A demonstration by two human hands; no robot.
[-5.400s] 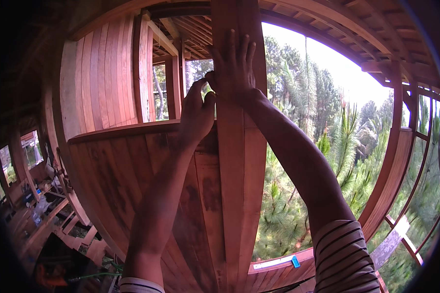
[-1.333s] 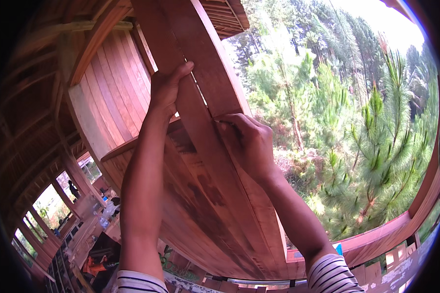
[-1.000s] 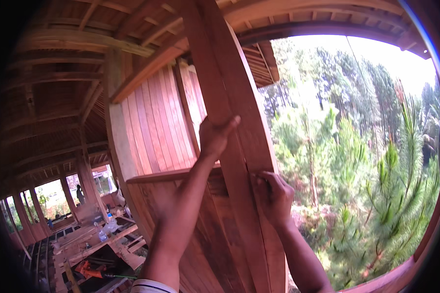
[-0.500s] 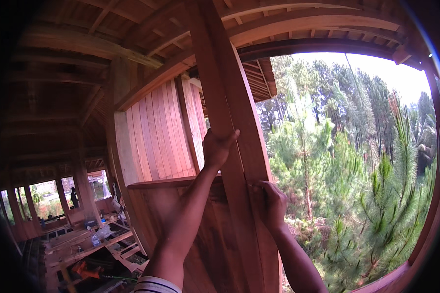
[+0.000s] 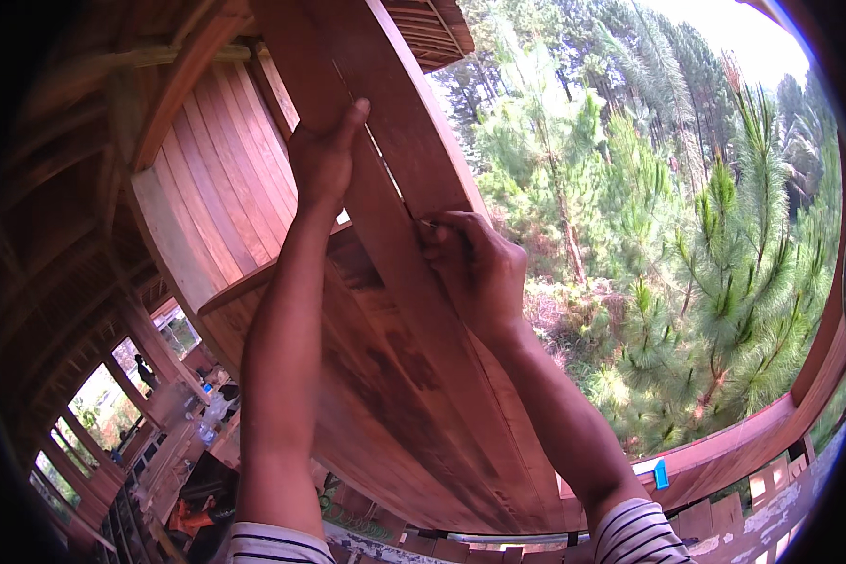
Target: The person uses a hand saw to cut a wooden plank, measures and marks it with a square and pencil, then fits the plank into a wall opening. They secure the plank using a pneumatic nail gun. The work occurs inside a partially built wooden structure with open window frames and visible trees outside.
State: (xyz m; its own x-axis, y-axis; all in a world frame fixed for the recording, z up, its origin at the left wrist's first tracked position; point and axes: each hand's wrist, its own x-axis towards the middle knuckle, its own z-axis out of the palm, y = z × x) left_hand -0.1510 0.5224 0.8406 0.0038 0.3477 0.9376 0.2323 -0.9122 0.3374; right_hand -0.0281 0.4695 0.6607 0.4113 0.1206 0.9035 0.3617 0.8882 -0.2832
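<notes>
Long flat reddish-brown wooden board [image 5: 399, 263] stands immediately left of the wide reddish-brown wooden post [image 5: 412, 122], long axes alongside. Left hand [image 5: 324, 160] clasps the board's edge farther from the post; right hand [image 5: 479, 268], nearer the post, is pinched where both meet, contents indeterminable.

Toward 11 o'clock, the post [image 5: 399, 103] is deep reddish brown, split by a thin bright line. At 10, the plank wall [image 5: 218, 174] alternates pinkish, tan and brown stripes. Near 7, the lower panel [image 5: 371, 399] is reddish brown, blotched almost black. The left sleeve [image 5: 277, 543] at 7 and right sleeve [image 5: 639, 534] at 5 are white with thin dark stripes. Trees [image 5: 724, 254] at 3 show bright green; a small object [image 5: 661, 473] past 4 is vivid blue.
</notes>
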